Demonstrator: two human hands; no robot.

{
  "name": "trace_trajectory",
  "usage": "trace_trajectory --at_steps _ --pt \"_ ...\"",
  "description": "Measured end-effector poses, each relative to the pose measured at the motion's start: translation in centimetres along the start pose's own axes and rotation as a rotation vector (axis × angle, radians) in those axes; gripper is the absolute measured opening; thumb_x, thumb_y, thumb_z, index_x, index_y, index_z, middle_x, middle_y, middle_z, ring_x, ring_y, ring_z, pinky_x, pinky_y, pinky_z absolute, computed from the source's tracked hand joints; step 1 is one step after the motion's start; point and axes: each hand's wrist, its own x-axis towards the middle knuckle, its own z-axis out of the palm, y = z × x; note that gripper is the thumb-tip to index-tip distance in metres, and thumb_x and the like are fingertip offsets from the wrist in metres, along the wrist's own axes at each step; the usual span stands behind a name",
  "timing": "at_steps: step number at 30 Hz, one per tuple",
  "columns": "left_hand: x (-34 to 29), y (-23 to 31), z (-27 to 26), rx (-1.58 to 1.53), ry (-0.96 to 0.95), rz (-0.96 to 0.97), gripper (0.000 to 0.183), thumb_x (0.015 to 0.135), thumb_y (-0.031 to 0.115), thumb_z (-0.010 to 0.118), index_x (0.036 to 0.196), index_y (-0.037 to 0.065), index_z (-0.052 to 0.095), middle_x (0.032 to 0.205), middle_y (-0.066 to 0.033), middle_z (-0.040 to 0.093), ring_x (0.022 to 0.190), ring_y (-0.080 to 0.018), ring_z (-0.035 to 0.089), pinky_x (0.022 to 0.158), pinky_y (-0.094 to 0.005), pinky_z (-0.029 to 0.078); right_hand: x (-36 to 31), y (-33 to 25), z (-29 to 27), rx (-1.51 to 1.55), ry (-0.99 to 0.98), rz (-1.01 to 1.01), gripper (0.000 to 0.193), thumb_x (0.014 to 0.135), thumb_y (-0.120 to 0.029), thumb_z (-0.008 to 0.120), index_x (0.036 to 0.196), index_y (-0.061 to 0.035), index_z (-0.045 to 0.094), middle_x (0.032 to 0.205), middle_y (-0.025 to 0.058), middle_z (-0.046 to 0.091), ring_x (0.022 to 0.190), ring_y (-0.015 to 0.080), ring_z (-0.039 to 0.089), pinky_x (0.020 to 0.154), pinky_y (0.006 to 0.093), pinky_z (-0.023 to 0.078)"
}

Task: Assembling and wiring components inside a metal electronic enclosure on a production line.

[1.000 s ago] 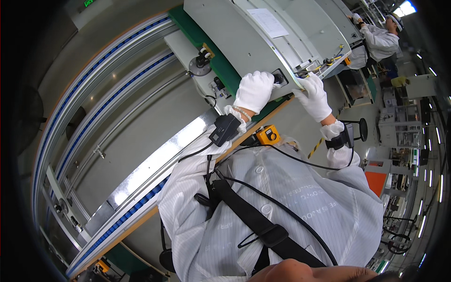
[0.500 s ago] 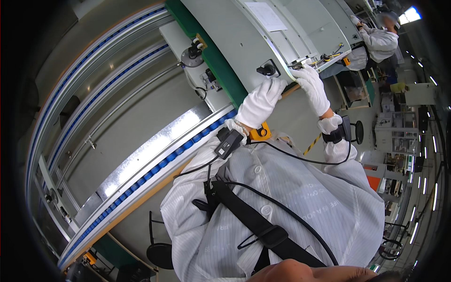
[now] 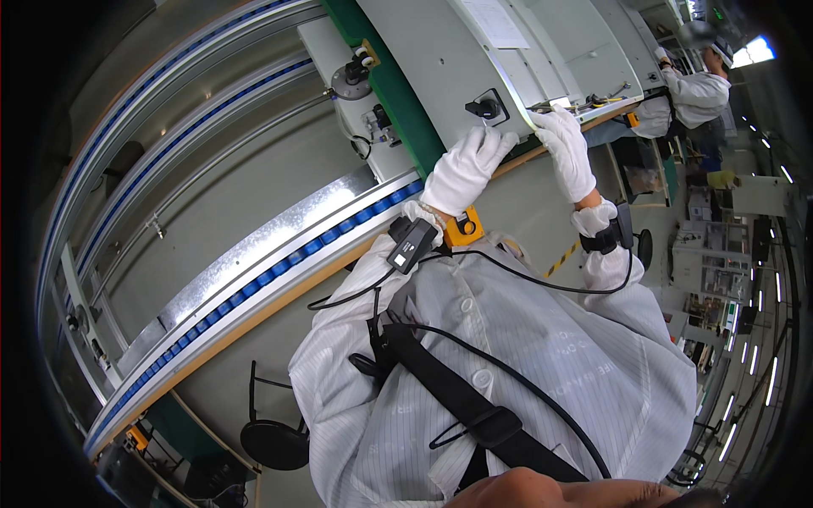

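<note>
Head view, upper centre: left hand [image 3: 466, 172] in white glove, fingers [image 3: 495, 140] together and slightly curled, laid flat on large grey-white panel [image 3: 440, 68], clamped on nothing. Just above left fingertips: black rotary knob [image 3: 487, 107] in dark square frame, near but apart from glove. Right hand [image 3: 566, 151] gloved likewise, fingers [image 3: 550, 120] bent over panel's lower edge, gripping that edge. Beyond right fingertips: small tools and cables [image 3: 605, 100] on wooden-edged bench [image 3: 627, 108]. Below left wrist: black sensor box [image 3: 412, 244] and yellow block [image 3: 465, 227]. Black band [image 3: 608, 239] on right wrist. Left of hands: blue-striped conveyor rail [image 3: 279, 271]. Far beyond right fingers: another person in white coat [image 3: 694, 89]. Lower left: black stool [image 3: 273, 440].
</note>
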Motion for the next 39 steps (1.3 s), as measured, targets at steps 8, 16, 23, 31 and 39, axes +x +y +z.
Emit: trace_trajectory --at_steps 8,16,23,31,39 --pt "0.0 0.3 -0.3 -0.010 -0.055 -0.029 0.053 0.076 0.004 0.053 0.129 0.008 0.048 0.095 -0.0062 0.050 0.092 -0.0211 0.054 0.073 -0.0298 0.054 0.4 -0.4 0.1 -0.004 0.042 -0.015 0.028 0.088 -0.019 0.052 0.108 -0.0020 0.063 0.094 0.0151 0.060 0.096 0.0357 0.051 0.092 0.0413 0.038" --pt "0.0 0.4 -0.5 -0.037 -0.076 -0.008 0.054 0.075 0.005 0.054 0.128 0.009 0.049 0.091 -0.0051 0.050 0.091 -0.0208 0.055 0.071 -0.0303 0.053 0.8 -0.8 0.0 0.004 0.058 -0.048 0.028 0.088 -0.019 0.052 0.107 -0.0020 0.063 0.089 0.0133 0.060 0.093 0.0338 0.051 0.090 0.0407 0.037" --pt "0.1 0.4 -0.2 -0.010 0.037 0.016 0.054 0.075 0.008 0.055 0.129 0.011 0.050 0.088 -0.0045 0.052 0.085 -0.0185 0.054 0.067 -0.0266 0.053 0.7 -0.9 0.1 -0.001 0.069 -0.011 0.028 0.087 -0.019 0.052 0.106 -0.0018 0.063 0.086 0.0129 0.059 0.091 0.0340 0.051 0.090 0.0407 0.038" --pt "-0.1 0.4 -0.5 -0.088 -0.045 -0.060 0.056 0.075 0.004 0.053 0.131 0.008 0.048 0.088 -0.0067 0.052 0.087 -0.0217 0.057 0.067 -0.0324 0.054 1.2 -1.9 -0.4 0.028 -0.007 0.094 0.027 0.087 -0.018 0.052 0.104 -0.0014 0.064 0.084 0.0136 0.059 0.092 0.0342 0.052 0.093 0.0412 0.037" --pt "-0.2 0.6 -0.3 -0.003 -0.019 -0.037 0.054 0.073 0.007 0.055 0.127 0.008 0.052 0.083 -0.0046 0.051 0.081 -0.0177 0.056 0.062 -0.0267 0.053 0.0 -0.3 0.2 -0.051 0.032 -0.021 0.028 0.087 -0.018 0.052 0.106 -0.0014 0.063 0.095 0.0167 0.061 0.098 0.0380 0.051 0.097 0.0434 0.034"
